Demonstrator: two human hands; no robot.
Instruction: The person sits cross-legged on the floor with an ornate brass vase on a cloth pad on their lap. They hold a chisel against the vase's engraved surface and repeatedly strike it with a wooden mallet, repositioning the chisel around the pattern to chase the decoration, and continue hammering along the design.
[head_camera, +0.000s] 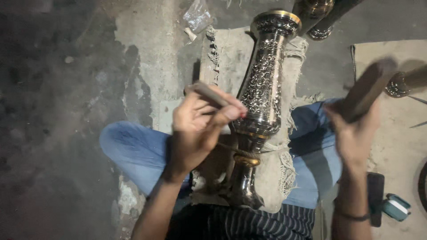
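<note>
A tall dark metal vase [262, 93] with fine engraved patterns and brass bands lies lengthwise over my lap, on a frayed cloth [284, 169]. My left hand [200, 126] pinches a thin metal chisel [210, 94], its tip set against the vase's engraved body. To the right of the vase, my right hand [353, 133] is raised and blurred, gripping a wooden mallet [367, 89]. My legs in blue jeans [138, 151] are crossed under the vase.
Other dark metal vases [318, 18] stand at the top and one more [407, 82] at the right. A plastic bag [197, 17] lies on the rough concrete floor. A dark flat object [376, 191] and a small teal thing [396, 206] lie on cardboard at lower right.
</note>
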